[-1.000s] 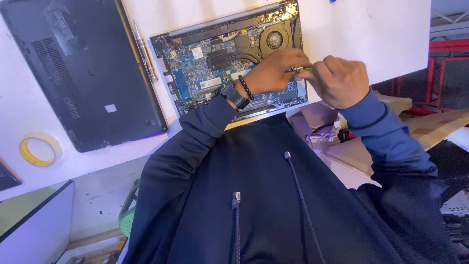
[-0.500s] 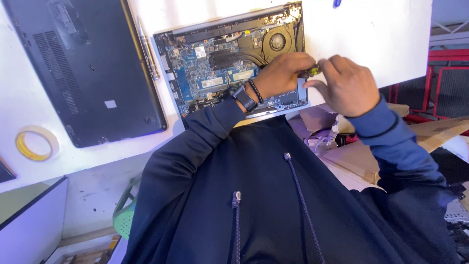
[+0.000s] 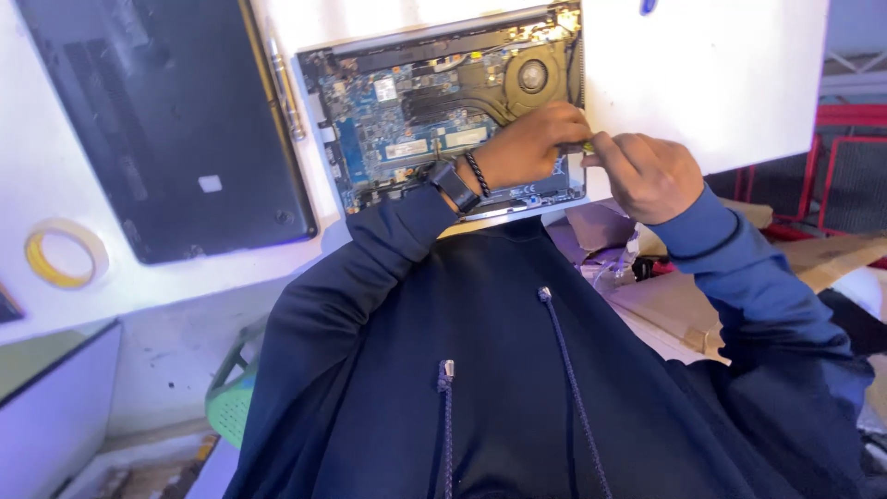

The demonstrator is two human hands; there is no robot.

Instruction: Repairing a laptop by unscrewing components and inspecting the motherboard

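Both hands meet over the right end of the opened laptop (image 3: pixel 434 120), which lies near the table's (image 3: pixel 721 83) front edge with its circuit board and round fan bared. The left hand (image 3: pixel 527 148) and right hand (image 3: pixel 647 176) are each pinched onto a small yellow-green tool (image 3: pixel 584 148) held between them. Left of the laptop lies its dark bottom cover (image 3: pixel 166 120), and a roll of yellow tape (image 3: pixel 63 251) sits toward the table's left edge.

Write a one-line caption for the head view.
Both hands, left hand and right hand, meet over the right edge of an opened laptop on a white table.
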